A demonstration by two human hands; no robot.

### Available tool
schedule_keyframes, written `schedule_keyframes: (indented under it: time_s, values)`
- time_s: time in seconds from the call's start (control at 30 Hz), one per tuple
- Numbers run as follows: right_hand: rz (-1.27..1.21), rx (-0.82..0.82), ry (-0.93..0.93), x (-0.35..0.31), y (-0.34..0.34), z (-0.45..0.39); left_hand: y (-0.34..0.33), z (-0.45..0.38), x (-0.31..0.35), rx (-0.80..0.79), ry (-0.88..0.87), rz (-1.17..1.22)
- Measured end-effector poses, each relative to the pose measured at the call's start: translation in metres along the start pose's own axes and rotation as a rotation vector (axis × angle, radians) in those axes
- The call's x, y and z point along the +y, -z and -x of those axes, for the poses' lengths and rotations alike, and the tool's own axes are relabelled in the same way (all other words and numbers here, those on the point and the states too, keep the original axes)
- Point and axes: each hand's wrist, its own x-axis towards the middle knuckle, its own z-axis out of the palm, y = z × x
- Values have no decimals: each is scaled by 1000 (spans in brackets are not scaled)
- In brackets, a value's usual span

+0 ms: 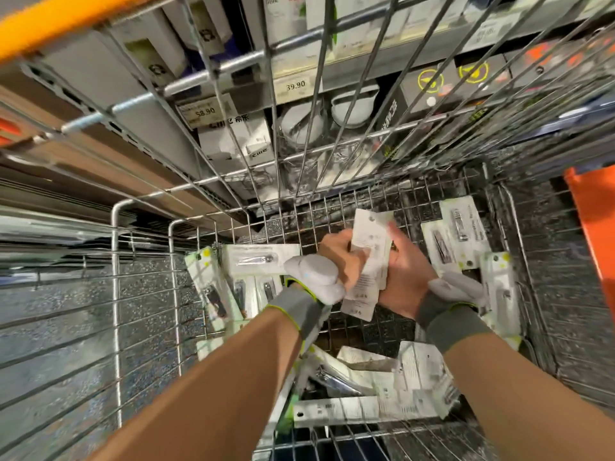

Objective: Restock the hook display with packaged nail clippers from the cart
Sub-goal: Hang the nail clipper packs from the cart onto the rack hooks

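Note:
Both hands are down inside the wire cart (392, 207). Between them they hold a small stack of white packaged nail clippers (367, 261), backs facing me. My left hand (339, 257) grips the stack's left edge with curled fingers. My right hand (404, 277) wraps round its right side, thumb up along the card. Several more nail clipper packs lie loose on the cart floor: some to the left (253, 261), some at the far right (459, 234), and a pile near me (382, 387). The hook display is not visible.
The cart's orange handle (66, 21) crosses the top left. Behind the wire mesh stand shelves with boxed goods and price tags (294, 85). An orange object (595, 221) sits at the right edge. Speckled floor shows through the cart's left side.

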Motion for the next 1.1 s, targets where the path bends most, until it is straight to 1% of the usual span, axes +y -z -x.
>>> schedule_keyframes:
  time_s: [0.03, 0.07, 0.1, 0.17, 0.23, 0.27, 0.33, 0.37, 0.43, 0.5, 0.57, 0.63, 0.67, 0.7, 0.73, 0.8, 0.83, 0.87, 0.9, 0.93, 0.97, 1.0, 1.03, 1.07, 1.1]
  values:
    - [-95, -57, -61, 1, -1, 1, -3, -1, -1, 21, -14, -34]
    - [-84, -79, -54, 0, 1, 1, -6, 1, 2, 31, -19, -58]
    - [-11, -47, -48, 0, -3, -1, -8, 3, 4, 41, -19, -70]
    - [41, -28, -14, 3, -2, -4, -8, 9, 8, 54, -5, -61]
    - [-12, 55, -23, 10, 8, -10, -7, 10, 9, 27, 18, -30]
    - [-4, 84, -25, 9, 9, -9, -3, 12, 10, 2, 30, -59]
    - [-5, 18, -59, 5, 6, -6, 7, 12, 12, -59, 45, -113]
    - [-31, -50, -66, 4, 4, -4, 12, 12, 12, -92, 45, -106]
    - [-96, -95, -79, 2, 4, -5, 21, 10, 13, -137, 49, -50]
    - [-126, -127, -96, 2, 0, -4, 31, 10, 17, -160, 62, -25]
    - [-87, -153, -125, 1, 0, -2, 41, 7, 16, -204, 87, -38]
    - [-23, -147, -145, 0, -1, -1, 47, 8, 15, -238, 113, -108]
    - [7, -113, -147, 1, -1, -1, 50, 10, 15, -248, 126, -128]
    - [16, -72, -161, 3, -1, -2, 52, 9, 13, -253, 137, -113]
    - [11, -33, -182, 3, -4, 0, 55, 9, 12, -246, 155, -40]
    - [-45, 36, -164, 2, -7, 0, 64, 10, 12, -203, 196, 217]
    - [-66, 72, -153, 1, -8, 2, 68, 10, 13, -192, 212, 310]
    - [-77, 94, -155, 0, -11, 4, 71, 10, 13, -183, 220, 345]
    - [-77, 108, -156, 2, -13, 4, 73, 9, 12, -152, 211, 327]
    - [-73, 120, -141, 3, -12, 4, 74, 8, 12, -91, 189, 250]
    - [-66, 150, -125, 4, -12, 3, 75, 6, 10, -4, 162, 118]
    - [-76, 173, -118, 4, -13, 3, 77, 4, 6, 90, 119, -71]
    - [-89, 189, -120, 3, -13, 2, 81, 2, 2, 136, 61, -337]
    - [-105, 207, -129, 2, -13, 3, 85, 1, -3, 113, 13, -646]
    - [-120, 231, -134, 1, -12, 3, 88, -1, -10, 64, -17, -906]
